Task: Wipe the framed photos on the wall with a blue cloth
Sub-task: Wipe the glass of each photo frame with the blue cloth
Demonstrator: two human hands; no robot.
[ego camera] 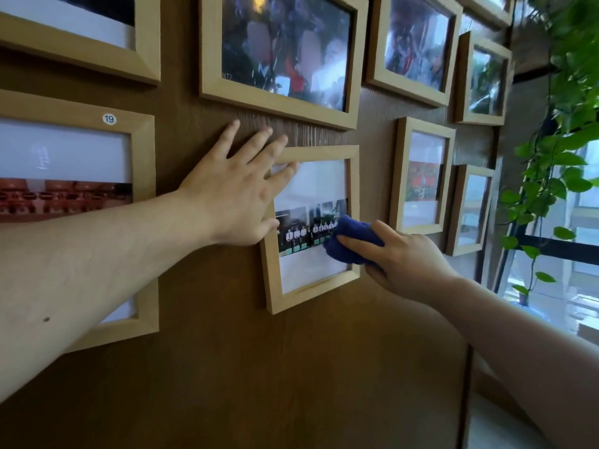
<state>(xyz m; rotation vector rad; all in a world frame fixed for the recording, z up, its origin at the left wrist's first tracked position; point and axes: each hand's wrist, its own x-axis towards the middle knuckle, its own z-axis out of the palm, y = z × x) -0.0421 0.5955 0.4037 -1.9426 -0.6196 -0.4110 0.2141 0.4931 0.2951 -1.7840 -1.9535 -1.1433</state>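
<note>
- Right hand curled around bunched cloth, fingers clamped over it, pressing it to glass near right edge of small frame.
- Cloth covering right end of group photo, just above lower white mat.
- Left hand flat and spread against wall, palm over frame's left edge and upper-left corner, fingertips reaching onto top rail and glass.
- Small frame hanging slightly tilted, low in middle of wall, below large frame.
- Frame with round "19" sticker at wall's left edge, partly behind left forearm.
- More light wood frames toward wall's right edge, stacked in columns.
- Leafy vine hanging past right edge of wall, before window.
</note>
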